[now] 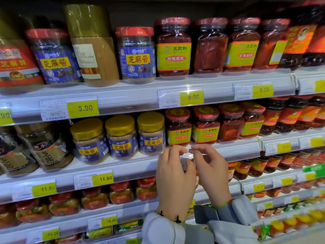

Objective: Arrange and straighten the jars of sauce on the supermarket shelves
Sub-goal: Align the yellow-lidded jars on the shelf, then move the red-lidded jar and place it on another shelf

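Observation:
Both hands are raised in front of the middle shelf rail point(228, 147), just below a row of red-lidded jars with yellow-green labels point(178, 126). My left hand point(174, 175) and my right hand point(211, 169) hold nothing; their fingers are curled and apart, fingertips almost meeting. Left of those jars stand three gold-lidded sesame paste jars with blue labels point(121, 136). On the upper shelf are red-lidded blue-label jars point(136, 54), a turned gold-lidded jar point(93, 44) showing its back, and dark red jars point(173, 47), one of them point(210, 45) turned label-away.
Price tags line the shelf edges, such as 8.00 point(192, 97) and 11.90 point(103, 178). Dark-labelled jars point(47, 147) stand at the far left. Lower shelves hold red-lidded pickle jars point(121, 191). More red chilli sauce jars point(288, 115) fill the right side.

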`<state>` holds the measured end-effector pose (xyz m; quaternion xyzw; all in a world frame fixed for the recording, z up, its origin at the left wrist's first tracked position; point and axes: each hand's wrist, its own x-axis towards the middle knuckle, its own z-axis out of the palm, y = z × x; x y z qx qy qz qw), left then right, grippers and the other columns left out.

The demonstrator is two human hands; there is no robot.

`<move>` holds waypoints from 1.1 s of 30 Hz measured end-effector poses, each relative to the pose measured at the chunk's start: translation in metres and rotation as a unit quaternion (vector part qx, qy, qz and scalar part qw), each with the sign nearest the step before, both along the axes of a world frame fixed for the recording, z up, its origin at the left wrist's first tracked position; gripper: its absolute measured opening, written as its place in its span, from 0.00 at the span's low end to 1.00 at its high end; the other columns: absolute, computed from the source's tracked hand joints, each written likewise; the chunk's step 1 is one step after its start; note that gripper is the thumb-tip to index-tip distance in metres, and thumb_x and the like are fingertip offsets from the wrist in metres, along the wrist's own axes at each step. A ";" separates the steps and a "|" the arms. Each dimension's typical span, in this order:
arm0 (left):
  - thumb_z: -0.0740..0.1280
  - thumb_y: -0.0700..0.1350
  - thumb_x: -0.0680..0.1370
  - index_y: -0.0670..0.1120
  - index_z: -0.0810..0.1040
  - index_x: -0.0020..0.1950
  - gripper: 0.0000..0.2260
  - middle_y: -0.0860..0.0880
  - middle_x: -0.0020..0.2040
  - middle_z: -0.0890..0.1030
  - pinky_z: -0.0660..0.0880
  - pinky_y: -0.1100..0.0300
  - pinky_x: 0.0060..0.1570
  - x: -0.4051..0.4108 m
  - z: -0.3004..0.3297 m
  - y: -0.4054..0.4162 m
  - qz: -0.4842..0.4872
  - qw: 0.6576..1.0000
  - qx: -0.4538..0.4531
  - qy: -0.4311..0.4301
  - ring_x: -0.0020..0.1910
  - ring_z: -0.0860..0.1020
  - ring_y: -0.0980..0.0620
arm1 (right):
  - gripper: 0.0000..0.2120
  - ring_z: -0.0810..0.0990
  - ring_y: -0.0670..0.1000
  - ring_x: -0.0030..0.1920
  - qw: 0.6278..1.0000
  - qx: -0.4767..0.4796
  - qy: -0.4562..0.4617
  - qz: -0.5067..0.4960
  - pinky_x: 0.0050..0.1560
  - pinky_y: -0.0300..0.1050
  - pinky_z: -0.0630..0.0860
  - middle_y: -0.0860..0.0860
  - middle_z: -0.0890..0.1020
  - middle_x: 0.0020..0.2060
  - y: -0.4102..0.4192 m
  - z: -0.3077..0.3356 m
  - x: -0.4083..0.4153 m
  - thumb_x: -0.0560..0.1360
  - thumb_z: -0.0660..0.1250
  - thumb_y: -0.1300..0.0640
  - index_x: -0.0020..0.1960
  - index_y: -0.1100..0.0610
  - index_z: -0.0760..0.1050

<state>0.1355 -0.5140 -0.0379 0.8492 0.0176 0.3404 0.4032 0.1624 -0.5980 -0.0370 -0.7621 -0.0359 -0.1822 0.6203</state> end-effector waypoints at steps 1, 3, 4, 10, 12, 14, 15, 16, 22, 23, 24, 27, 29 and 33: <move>0.56 0.49 0.70 0.51 0.72 0.47 0.10 0.56 0.45 0.74 0.66 0.66 0.45 0.003 0.004 -0.009 -0.013 1.000 -0.002 0.000 0.47 0.73 0.55 | 0.10 0.79 0.43 0.35 1.000 -0.009 -0.009 -0.008 0.36 0.35 0.73 0.45 0.82 0.36 -0.007 0.003 0.004 0.73 0.64 0.61 0.41 0.47 0.78; 0.54 0.51 0.69 0.51 0.73 0.48 0.12 0.56 0.45 0.74 0.67 0.65 0.45 0.008 0.006 -0.019 -0.025 1.000 -0.003 -0.003 0.48 0.73 0.55 | 0.09 0.80 0.43 0.37 0.999 -0.017 -0.020 -0.024 0.38 0.36 0.74 0.44 0.82 0.36 -0.015 0.008 0.011 0.73 0.65 0.61 0.41 0.48 0.78; 0.54 0.51 0.69 0.52 0.73 0.48 0.13 0.57 0.45 0.74 0.67 0.65 0.46 0.012 0.007 -0.028 -0.028 1.000 -0.003 -0.002 0.48 0.73 0.55 | 0.08 0.80 0.43 0.38 0.999 -0.022 -0.027 -0.031 0.39 0.36 0.74 0.44 0.82 0.36 -0.025 0.010 0.015 0.73 0.65 0.61 0.41 0.48 0.78; 0.61 0.47 0.72 0.54 0.71 0.48 0.06 0.58 0.45 0.73 0.65 0.67 0.44 0.038 0.016 -0.067 0.016 0.999 -0.026 0.026 0.48 0.71 0.57 | 0.05 0.77 0.44 0.40 0.989 -0.092 -0.103 -0.047 0.42 0.33 0.71 0.49 0.81 0.39 -0.072 0.020 0.048 0.73 0.66 0.62 0.43 0.54 0.78; 0.64 0.44 0.73 0.55 0.70 0.47 0.07 0.58 0.45 0.73 0.66 0.65 0.46 0.046 0.019 -0.084 0.023 0.998 -0.043 0.036 0.48 0.72 0.55 | 0.04 0.77 0.48 0.41 0.983 -0.114 -0.133 -0.054 0.42 0.36 0.71 0.50 0.79 0.41 -0.091 0.023 0.058 0.73 0.65 0.62 0.43 0.55 0.78; 0.64 0.44 0.72 0.55 0.70 0.47 0.08 0.58 0.45 0.73 0.67 0.62 0.47 0.052 0.015 -0.091 0.031 0.997 -0.054 0.043 0.49 0.73 0.54 | 0.05 0.76 0.51 0.43 0.971 -0.158 -0.161 -0.080 0.45 0.41 0.70 0.50 0.78 0.42 -0.099 0.023 0.066 0.72 0.63 0.57 0.44 0.55 0.77; 0.65 0.43 0.72 0.54 0.71 0.49 0.08 0.57 0.46 0.73 0.68 0.62 0.48 0.057 0.014 -0.098 0.038 0.996 -0.056 0.050 0.50 0.74 0.53 | 0.08 0.75 0.52 0.45 0.963 -0.178 -0.178 -0.092 0.47 0.43 0.69 0.50 0.77 0.43 -0.106 0.024 0.071 0.71 0.61 0.54 0.45 0.55 0.77; 0.66 0.43 0.73 0.53 0.73 0.50 0.09 0.56 0.47 0.74 0.69 0.61 0.48 0.061 0.014 -0.105 0.047 0.996 -0.060 0.055 0.51 0.74 0.53 | 0.10 0.74 0.53 0.46 0.958 -0.191 -0.192 -0.096 0.50 0.43 0.68 0.51 0.77 0.45 -0.112 0.026 0.075 0.71 0.59 0.53 0.46 0.55 0.77; 0.67 0.42 0.74 0.53 0.74 0.57 0.13 0.54 0.55 0.77 0.72 0.56 0.52 0.075 0.016 -0.130 0.083 0.990 -0.085 0.076 0.54 0.75 0.51 | 0.13 0.72 0.59 0.50 0.914 -0.306 -0.257 -0.074 0.53 0.48 0.66 0.58 0.77 0.48 -0.122 0.029 0.097 0.71 0.61 0.54 0.50 0.61 0.76; 0.67 0.42 0.75 0.53 0.74 0.57 0.13 0.54 0.55 0.77 0.72 0.56 0.52 0.075 0.016 -0.131 0.089 0.989 -0.089 0.080 0.54 0.75 0.51 | 0.11 0.72 0.59 0.50 0.910 -0.314 -0.262 -0.067 0.52 0.48 0.66 0.57 0.77 0.46 -0.121 0.029 0.100 0.71 0.61 0.54 0.48 0.61 0.75; 0.67 0.42 0.75 0.54 0.74 0.58 0.13 0.55 0.55 0.77 0.73 0.55 0.53 0.076 0.017 -0.132 0.094 0.988 -0.093 0.083 0.54 0.76 0.52 | 0.10 0.72 0.59 0.49 0.909 -0.321 -0.259 -0.063 0.52 0.49 0.66 0.57 0.77 0.44 -0.121 0.028 0.103 0.71 0.61 0.54 0.46 0.60 0.75; 0.66 0.42 0.75 0.53 0.75 0.58 0.13 0.55 0.55 0.79 0.75 0.53 0.54 0.079 0.019 -0.133 0.099 0.987 -0.097 0.078 0.53 0.77 0.53 | 0.10 0.74 0.61 0.48 0.917 -0.316 -0.236 -0.064 0.52 0.50 0.66 0.57 0.77 0.41 -0.119 0.030 0.107 0.72 0.58 0.54 0.41 0.60 0.74; 0.66 0.41 0.75 0.52 0.76 0.57 0.13 0.55 0.52 0.80 0.76 0.51 0.52 0.082 0.020 -0.132 0.103 0.988 -0.090 0.066 0.51 0.78 0.53 | 0.11 0.75 0.61 0.47 0.923 -0.308 -0.219 -0.065 0.49 0.50 0.68 0.58 0.77 0.39 -0.117 0.033 0.110 0.72 0.58 0.53 0.39 0.60 0.73; 0.66 0.42 0.75 0.50 0.78 0.57 0.12 0.53 0.49 0.81 0.77 0.52 0.47 0.085 0.022 -0.130 0.122 0.989 -0.058 0.052 0.48 0.79 0.53 | 0.14 0.78 0.61 0.41 0.922 -0.348 -0.166 -0.047 0.41 0.48 0.75 0.58 0.79 0.35 -0.114 0.043 0.117 0.69 0.61 0.49 0.36 0.59 0.75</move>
